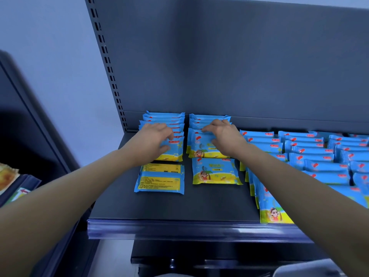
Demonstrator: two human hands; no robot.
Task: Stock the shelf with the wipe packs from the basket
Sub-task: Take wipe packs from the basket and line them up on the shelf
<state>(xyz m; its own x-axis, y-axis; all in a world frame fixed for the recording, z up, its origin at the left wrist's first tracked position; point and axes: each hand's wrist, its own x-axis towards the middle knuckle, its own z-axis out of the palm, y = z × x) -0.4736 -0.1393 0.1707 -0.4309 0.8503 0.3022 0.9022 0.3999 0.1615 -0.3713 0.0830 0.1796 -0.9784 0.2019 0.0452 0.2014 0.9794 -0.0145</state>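
Note:
Blue and yellow wipe packs stand in rows on the dark shelf (171, 208). My left hand (154, 137) grips the front pack of the left row (173, 151), fingers over its top edge and thumb on its face. My right hand (223, 134) holds the front pack of the second row (201, 148) the same way. Two loose packs lie flat in front: one back side up (159, 178), one face up (215, 171). The basket is out of view.
More rows of wipe packs (311, 154) fill the right part of the shelf up to its front edge. The slotted upright (107, 64) bounds the shelf at the left. A neighbouring shelf with other goods (8, 176) sits far left. A lower shelf (199, 256) shows below.

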